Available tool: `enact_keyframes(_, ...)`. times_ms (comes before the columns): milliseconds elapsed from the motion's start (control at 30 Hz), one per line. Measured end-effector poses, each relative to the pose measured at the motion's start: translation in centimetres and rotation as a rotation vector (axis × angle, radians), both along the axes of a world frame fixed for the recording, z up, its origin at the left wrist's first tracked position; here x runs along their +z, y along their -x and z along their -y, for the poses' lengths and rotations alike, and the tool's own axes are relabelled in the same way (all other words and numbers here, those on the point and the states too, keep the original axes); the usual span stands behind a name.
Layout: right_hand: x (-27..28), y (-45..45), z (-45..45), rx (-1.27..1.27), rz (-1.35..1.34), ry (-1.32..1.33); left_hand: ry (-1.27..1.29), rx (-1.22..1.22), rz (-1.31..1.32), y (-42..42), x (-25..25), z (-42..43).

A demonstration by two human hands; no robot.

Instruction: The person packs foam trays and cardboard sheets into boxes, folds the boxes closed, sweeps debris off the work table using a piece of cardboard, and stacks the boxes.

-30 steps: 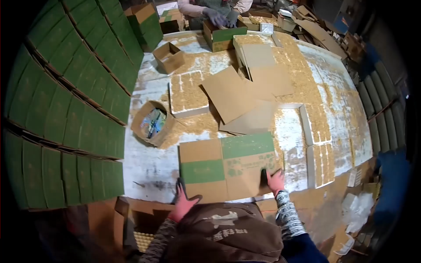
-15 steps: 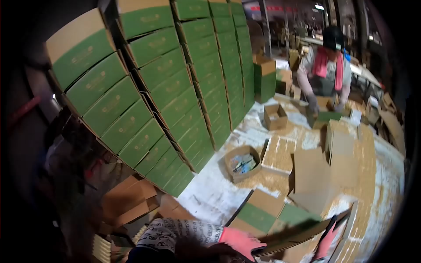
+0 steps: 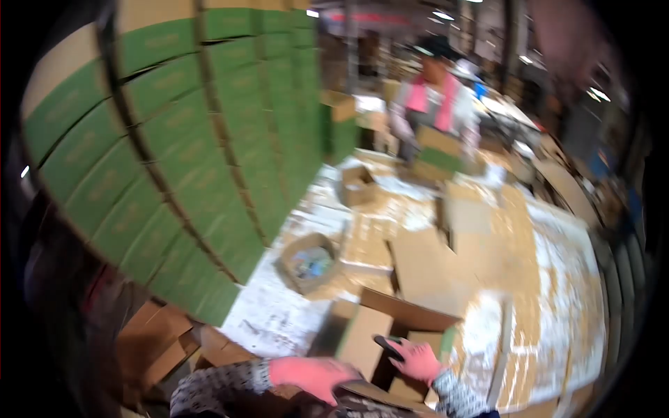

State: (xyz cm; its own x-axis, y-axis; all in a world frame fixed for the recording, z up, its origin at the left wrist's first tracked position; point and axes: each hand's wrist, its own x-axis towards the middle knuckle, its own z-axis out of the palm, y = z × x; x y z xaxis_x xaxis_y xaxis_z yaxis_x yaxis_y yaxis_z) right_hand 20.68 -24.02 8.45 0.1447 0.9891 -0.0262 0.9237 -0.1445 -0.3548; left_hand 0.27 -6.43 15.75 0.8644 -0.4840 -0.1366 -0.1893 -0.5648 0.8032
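A green-and-brown cardboard box (image 3: pixel 364 341) stands in front of me at the bottom of the view, its flaps partly raised and its inside partly visible. My left hand (image 3: pixel 306 376), in a pink glove, is closed at the box's near left edge; its fingertips are partly hidden there. Over the box opening, my right hand (image 3: pixel 416 359) stretches its dark-tipped pink fingers towards the left flap. Whether those fingertips touch the flap is blurred.
A wall of stacked green boxes (image 3: pixel 181 118) rises at the left. On the table (image 3: pixel 261 317) are a small carton with bluish items (image 3: pixel 306 263), cardboard sheets (image 3: pixel 425 261) and another open carton (image 3: pixel 357 186). Across the table, a person (image 3: pixel 435 104) handles a green-brown box (image 3: pixel 437 153).
My view has turned right. The box before me now shows its opening, and my right hand has moved from its right side to over the opening. The co-worker's box is raised.
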Motion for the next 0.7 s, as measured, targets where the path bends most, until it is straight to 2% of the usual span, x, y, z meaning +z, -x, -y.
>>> enact_keyframes(33,2.7,-0.2,-0.3,-0.038,-0.231,0.172,-0.103,0.319,0.066,-0.2,-0.6,-0.2)
enact_keyframes(67,3.6,-1.5,-0.3,-0.006,-0.350,0.217,-0.212,0.636,0.120,-0.7,-1.8,-0.3)
enact_keyframes(100,7.5,-3.3,-1.6,0.035,-0.449,0.463,-0.199,0.831,0.150,-1.7,-4.6,-0.3)
enact_keyframes(133,8.3,-4.2,-0.8,-0.116,-0.468,-0.099,-0.193,1.032,0.186,-2.9,-7.3,-0.4)
enact_keyframes(167,6.9,-6.2,0.5,-0.152,0.102,-0.359,0.045,1.075,0.036,-3.6,-8.5,0.1)
enact_keyframes(200,6.4,-7.0,-0.1,-0.354,0.080,-0.468,0.278,1.120,-0.120,-4.1,-9.4,0.7)
enact_keyframes(233,6.0,-7.8,-0.7,-0.549,0.034,-0.589,0.241,1.086,0.054,-4.1,-9.2,1.3)
enact_keyframes(267,4.3,-7.2,-1.4,-0.693,0.321,-0.568,0.319,1.147,-0.006,-4.0,-9.6,1.3)
enact_keyframes(300,2.3,-4.9,0.1,-0.674,0.155,-0.323,0.401,1.212,-0.063,-4.0,-10.0,1.4)
enact_keyframes(333,1.5,-2.4,1.1,-0.638,0.241,-0.163,0.482,1.280,-0.115,-4.0,-10.4,1.4)
enact_keyframes(367,0.6,-1.0,2.9,-0.692,0.411,-0.289,0.521,1.179,0.214,-3.4,-16.1,0.8)
enact_keyframes(400,1.3,-1.7,4.3,-0.754,0.431,-0.264,0.789,1.173,-0.017,-3.5,-15.0,0.9)
enact_keyframes(433,2.7,-2.2,5.5,-0.887,0.142,0.070,1.035,1.199,-0.256,-3.5,-13.8,1.1)
enact_keyframes(467,3.4,-1.8,7.0,-0.993,-0.191,0.386,0.947,1.236,-0.381,-2.2,-17.5,-0.9)
enact_keyframes(500,3.4,-1.2,8.4,-1.045,-0.214,0.392,0.680,1.075,-0.271,-1.9,-14.9,-1.4)
enact_keyframes(533,3.5,-0.9,9.8,-0.878,-0.261,0.382,0.422,0.938,-0.131,-1.7,-12.3,-1.9)
enact_keyframes(567,4.0,-1.1,11.1,-0.706,-0.290,0.365,1.026,0.742,-0.022,-3.7,-7.1,-0.7)
enact_keyframes(600,5.5,-0.1,12.1,-0.762,-0.516,0.234,1.614,0.394,-0.054,-5.6,-1.9,0.5)
enact_keyframes(633,2.0,1.1,12.6,-0.656,-0.385,-0.094,1.474,0.631,-0.028,-5.2,-3.3,-2.2)
enact_keyframes(667,-2.4,2.1,13.2,-0.534,-0.250,-0.415,1.144,0.909,-0.055,-2.9,-7.5,-6.7)
enact_keyframes(700,-4.7,1.7,14.4,-0.540,-0.264,-0.406,0.854,1.039,-0.125,-0.8,-11.8,-11.3)
